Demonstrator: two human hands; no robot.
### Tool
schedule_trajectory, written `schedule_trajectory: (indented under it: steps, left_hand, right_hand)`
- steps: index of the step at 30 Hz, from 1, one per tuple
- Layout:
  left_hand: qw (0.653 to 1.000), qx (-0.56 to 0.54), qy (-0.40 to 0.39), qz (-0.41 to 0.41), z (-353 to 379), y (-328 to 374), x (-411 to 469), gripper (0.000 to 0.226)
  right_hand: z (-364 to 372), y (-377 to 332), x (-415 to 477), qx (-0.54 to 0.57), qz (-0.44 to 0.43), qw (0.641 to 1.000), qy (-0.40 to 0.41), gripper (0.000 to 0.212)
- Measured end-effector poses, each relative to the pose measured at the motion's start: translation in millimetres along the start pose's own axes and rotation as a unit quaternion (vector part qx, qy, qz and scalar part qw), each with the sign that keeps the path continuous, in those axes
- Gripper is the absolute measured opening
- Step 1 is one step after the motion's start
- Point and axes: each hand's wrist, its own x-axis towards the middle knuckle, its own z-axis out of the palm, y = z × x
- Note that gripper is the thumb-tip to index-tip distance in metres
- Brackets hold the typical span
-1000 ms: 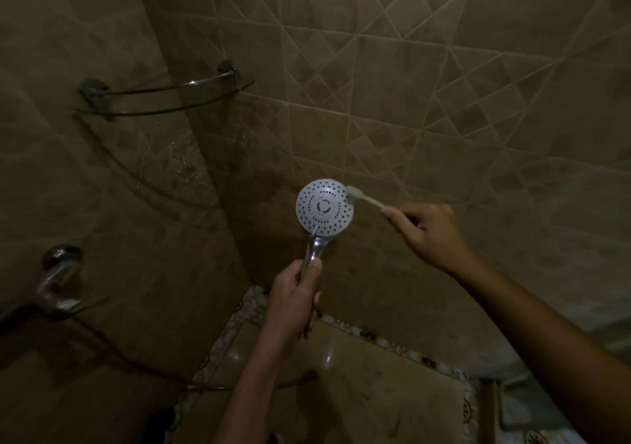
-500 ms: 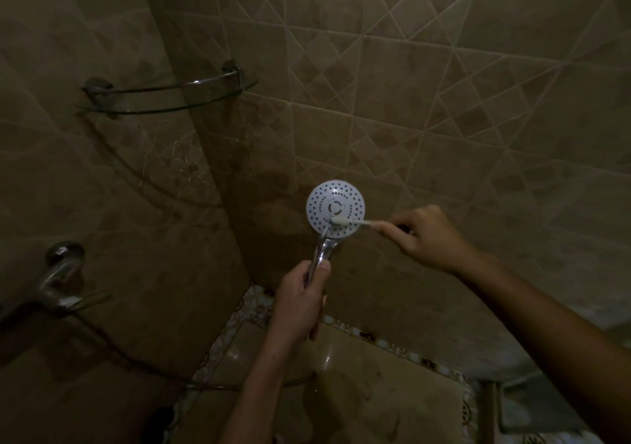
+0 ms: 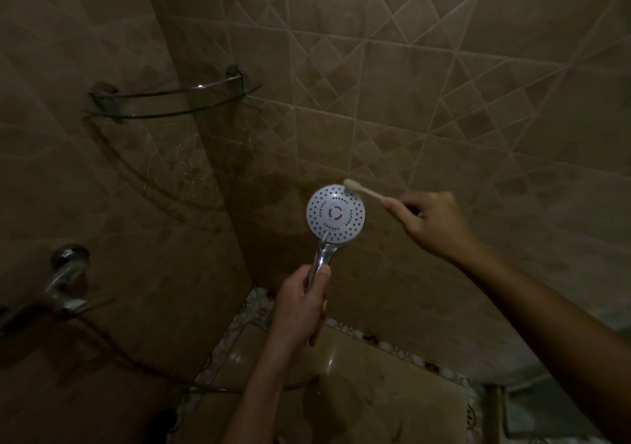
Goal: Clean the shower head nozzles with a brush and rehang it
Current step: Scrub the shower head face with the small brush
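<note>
Shower head (image 3: 335, 214) upright in left hand (image 3: 300, 307), right hand (image 3: 433, 225) pinching brush (image 3: 362, 191).

Just the one camera here, worn on the head, and it's a wide-angle, so the tile lines bow out toward the edges. It faces forward and down into the corner of a tiled shower. Both forearms come in from the bottom edge. The left hand (image 3: 300, 307) and right hand (image 3: 433, 225) are at arm's reach around mid-frame, with the shower head (image 3: 335, 213) and brush (image 3: 362, 191) near centre. The corner shelf (image 3: 170, 102) is upper left and the floor (image 3: 375, 392) runs along the bottom.
</note>
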Motion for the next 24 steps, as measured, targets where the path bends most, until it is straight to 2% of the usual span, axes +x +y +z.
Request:
schedule_trajectory:
  steps: [3, 4, 7, 9, 10, 13, 14, 15, 17, 19, 20, 23, 24]
  left_hand:
    - [0.999, 0.022, 0.010, 0.022, 1, 0, 0, 0.032]
    - [0.999, 0.027, 0.009, 0.025, 2, -1, 1, 0.032]
    - [0.999, 0.029, 0.002, 0.014, 2, -2, 2, 0.033]
    - [0.999, 0.048, 0.011, 0.022, 0, -4, 3, 0.034]
    - [0.998, 0.051, 0.011, 0.028, 1, -3, 2, 0.034]
    - [0.997, 0.060, 0.014, 0.043, 2, -2, 3, 0.035]
    - [0.997, 0.060, 0.016, 0.046, 2, -1, 4, 0.036]
    - [0.997, 0.056, 0.018, 0.044, 3, -1, 4, 0.035]
    - [0.999, 0.036, 0.016, 0.032, 3, 0, 3, 0.034]
    - [0.999, 0.026, 0.012, 0.026, 2, -2, 2, 0.034]
    - [0.999, 0.036, 0.014, 0.030, 1, -2, 1, 0.035]
    - [0.996, 0.068, 0.028, 0.045, -1, -4, 2, 0.036]
    - [0.996, 0.070, 0.029, 0.042, -1, -4, 2, 0.035]
  right_hand:
    - [2, -5, -6, 0.018, -0.063, 0.983, -0.171, 0.047]
    - [4, -3, -7, 0.001, -0.064, 0.981, -0.183, 0.048]
    - [3, 0, 2, 0.000, 0.025, 0.997, -0.076, 0.049]
    - [3, 1, 5, -0.006, 0.045, 0.999, -0.008, 0.051]
    - [0, -1, 4, 0.000, 0.032, 0.999, -0.019, 0.053]
    - [1, -12, -6, 0.018, -0.030, 0.985, -0.167, 0.045]
    - [4, -12, -7, 0.006, -0.035, 0.982, -0.183, 0.043]
    - [5, -11, -6, -0.007, -0.022, 0.986, -0.165, 0.041]
    - [7, -11, 1, -0.019, 0.034, 0.996, -0.077, 0.042]
    - [7, -11, 5, -0.019, 0.046, 0.999, -0.011, 0.043]
    - [6, -13, 4, -0.005, 0.028, 0.999, -0.018, 0.042]
    - [6, -23, -7, 0.031, -0.049, 0.988, -0.141, 0.037]
    - [8, -22, -9, 0.021, -0.052, 0.987, -0.154, 0.036]
